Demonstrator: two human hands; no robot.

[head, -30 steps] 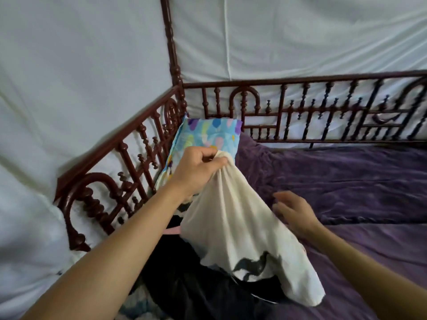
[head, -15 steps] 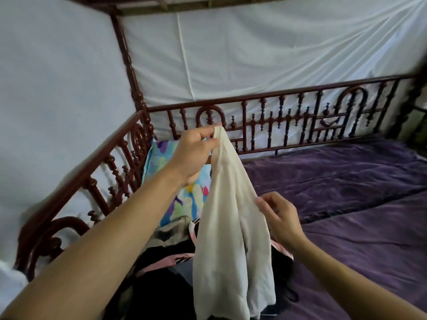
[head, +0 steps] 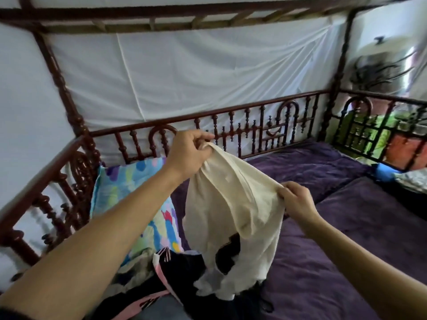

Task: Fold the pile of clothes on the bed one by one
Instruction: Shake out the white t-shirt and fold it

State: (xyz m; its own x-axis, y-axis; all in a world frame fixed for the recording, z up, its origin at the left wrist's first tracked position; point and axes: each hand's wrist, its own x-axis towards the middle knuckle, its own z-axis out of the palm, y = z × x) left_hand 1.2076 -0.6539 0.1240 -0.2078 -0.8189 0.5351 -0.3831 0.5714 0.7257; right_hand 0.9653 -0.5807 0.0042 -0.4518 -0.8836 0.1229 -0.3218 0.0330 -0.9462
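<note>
A cream garment [head: 233, 204] with a black print near its lower part hangs in the air over the bed. My left hand [head: 188, 153] grips its top edge, raised near the wooden rail. My right hand [head: 297, 199] pinches another part of the same edge, lower and to the right, so the cloth stretches between both hands. Below it lies the pile of clothes [head: 180, 273], dark fabric with pink and black striped trim, partly hidden by the hanging garment.
A purple blanket [head: 346, 227] covers the bed to the right. A colourful pillow [head: 129, 192] leans in the left corner against the carved dark red rail [head: 254, 125]. White cloth hangs behind the rail. A blue item [head: 384, 173] lies at the far right.
My right hand has taken hold of the garment's edge and pulled it to the right, spreading the cloth. The view has swung to the right and up.
</note>
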